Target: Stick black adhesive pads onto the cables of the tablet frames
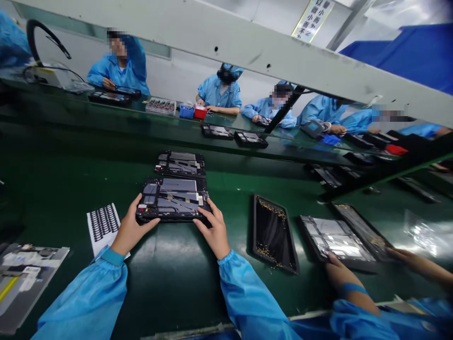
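An open tablet assembly [173,198], black-framed with grey boards and cables showing, lies flat on the green bench. My left hand [130,229] grips its near left corner. At the near right corner, my right hand [214,231] holds the edge with fingers over the frame. Both of my sleeves are blue. A second open tablet assembly [180,163] lies just beyond the first, touched by neither hand.
A white sheet of small black strips [102,224] lies left of my left hand. A black tray [273,233] with tiny gold screws sits to the right. A neighbouring person's hands [338,271] rest on another tablet [334,238]. Several people in blue work across the belt.
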Demonstrator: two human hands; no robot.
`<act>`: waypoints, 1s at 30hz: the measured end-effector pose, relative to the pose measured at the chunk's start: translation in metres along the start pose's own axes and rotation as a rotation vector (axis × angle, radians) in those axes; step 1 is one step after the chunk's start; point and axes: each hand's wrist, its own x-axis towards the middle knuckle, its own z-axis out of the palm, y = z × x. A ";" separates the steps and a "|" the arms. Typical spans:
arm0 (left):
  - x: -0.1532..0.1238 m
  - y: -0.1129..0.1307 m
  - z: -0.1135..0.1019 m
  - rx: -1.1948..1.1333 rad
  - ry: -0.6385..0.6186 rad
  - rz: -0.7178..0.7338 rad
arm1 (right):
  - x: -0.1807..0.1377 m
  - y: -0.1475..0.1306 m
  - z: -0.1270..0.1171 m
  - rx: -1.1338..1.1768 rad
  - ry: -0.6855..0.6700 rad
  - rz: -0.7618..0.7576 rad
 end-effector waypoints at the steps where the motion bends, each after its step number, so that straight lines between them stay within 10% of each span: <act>1: -0.001 0.003 -0.001 0.024 -0.012 0.000 | 0.001 -0.003 0.002 -0.007 0.013 0.013; 20: -0.014 0.000 0.000 0.109 -0.083 0.124 | -0.021 0.011 0.008 0.021 -0.052 0.169; 24: 0.007 0.027 -0.026 0.138 -0.024 0.141 | 0.039 0.008 -0.020 0.054 -0.102 0.280; 30: 0.145 0.036 -0.046 0.028 0.258 0.041 | 0.202 0.033 0.017 0.164 -0.284 0.530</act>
